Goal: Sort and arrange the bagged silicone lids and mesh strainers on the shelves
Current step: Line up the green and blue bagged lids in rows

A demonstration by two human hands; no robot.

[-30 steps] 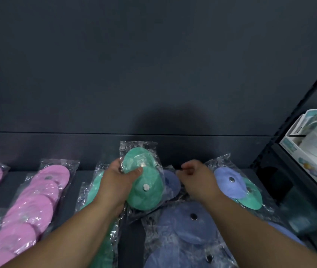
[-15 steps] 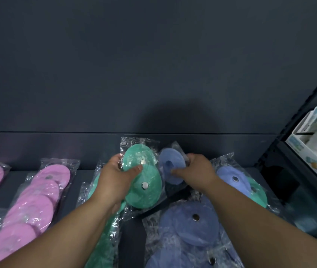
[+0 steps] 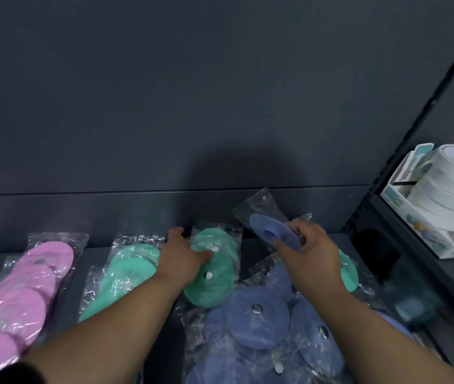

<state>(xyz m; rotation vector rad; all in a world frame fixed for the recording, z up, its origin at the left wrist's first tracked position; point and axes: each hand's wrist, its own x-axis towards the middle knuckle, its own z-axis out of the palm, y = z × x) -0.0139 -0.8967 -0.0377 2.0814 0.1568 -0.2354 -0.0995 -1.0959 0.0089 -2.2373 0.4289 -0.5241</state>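
The bagged green lids [image 3: 214, 275] sat in your left hand [image 3: 181, 259], its fingers [image 3: 203, 254] curled round the bag's edge, thumb on top, low over the shelf [image 3: 79, 275]. Right of those fingers, your right hand [image 3: 311, 253] pinched a bagged blue lid [image 3: 270, 231], lifted and tilted. A blue pile [image 3: 256, 320] lay below it; a green row [image 3: 126, 273] and pink row [image 3: 26, 286] lay left.
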